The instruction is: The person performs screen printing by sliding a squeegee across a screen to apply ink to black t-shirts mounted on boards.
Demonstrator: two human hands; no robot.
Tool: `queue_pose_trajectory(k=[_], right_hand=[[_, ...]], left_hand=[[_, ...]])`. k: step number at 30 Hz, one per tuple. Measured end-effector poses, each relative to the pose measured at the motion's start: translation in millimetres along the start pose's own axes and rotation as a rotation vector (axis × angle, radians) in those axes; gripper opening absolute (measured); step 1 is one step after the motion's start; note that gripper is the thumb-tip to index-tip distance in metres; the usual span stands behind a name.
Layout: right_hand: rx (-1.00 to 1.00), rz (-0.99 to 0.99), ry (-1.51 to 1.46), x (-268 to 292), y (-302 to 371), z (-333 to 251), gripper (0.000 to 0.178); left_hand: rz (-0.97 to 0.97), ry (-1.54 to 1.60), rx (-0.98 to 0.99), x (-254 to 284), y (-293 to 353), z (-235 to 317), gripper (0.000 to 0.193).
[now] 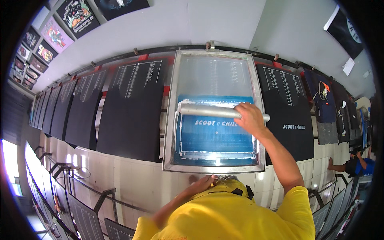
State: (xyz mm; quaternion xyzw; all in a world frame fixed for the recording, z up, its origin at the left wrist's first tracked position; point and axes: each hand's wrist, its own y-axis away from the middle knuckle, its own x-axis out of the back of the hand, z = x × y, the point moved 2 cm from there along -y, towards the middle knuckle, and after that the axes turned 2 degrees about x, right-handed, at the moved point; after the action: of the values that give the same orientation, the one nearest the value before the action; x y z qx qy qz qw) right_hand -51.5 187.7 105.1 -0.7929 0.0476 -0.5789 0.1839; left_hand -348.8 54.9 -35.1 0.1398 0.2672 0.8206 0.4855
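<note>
A screen-printing frame (pixel 169 132) with a metal rim lies in front of me, its mesh partly blue with white lettering. White ink lines the edges of the blue area. My right hand (pixel 251 119) is closed round the right part of a long silver squeegee (pixel 208 111), which lies crosswise over the upper blue area. My left hand (pixel 204 184) is by my waist, just below the frame's near edge, with its fingers stretched out and nothing seen in them. To the right, a black shirt panel (pixel 285 114) carries small white lettering.
More black panels (pixel 130 120) with white ruler marks run in a row to the left. A dark rail (pixel 154 55) passes behind the frame. Behind me are metal racks (pixel 105 196). Another person (pixel 362 165) in blue is at the far right.
</note>
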Motion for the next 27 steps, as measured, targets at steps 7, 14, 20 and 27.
queue_pose_trajectory(k=[7, 14, 20, 27], right_hand=[[-0.084, -0.045, -0.067, 4, -13, 3, 0.021], [-0.075, -0.042, -0.076, -3, -18, 13, 0.02], [-0.118, -0.084, -0.081, 1, -29, 23, 0.023], [-0.139, -0.09, -0.057, 1, -44, 29, 0.023]], left_hand=[[0.102, 0.26, -0.073, -13, 3, 15, 0.054], [0.063, 0.233, -0.143, -9, -5, 8, 0.06], [0.059, 0.215, -0.077, -5, -3, 10, 0.061], [0.102, 0.161, -0.107, -2, 3, 18, 0.063]])
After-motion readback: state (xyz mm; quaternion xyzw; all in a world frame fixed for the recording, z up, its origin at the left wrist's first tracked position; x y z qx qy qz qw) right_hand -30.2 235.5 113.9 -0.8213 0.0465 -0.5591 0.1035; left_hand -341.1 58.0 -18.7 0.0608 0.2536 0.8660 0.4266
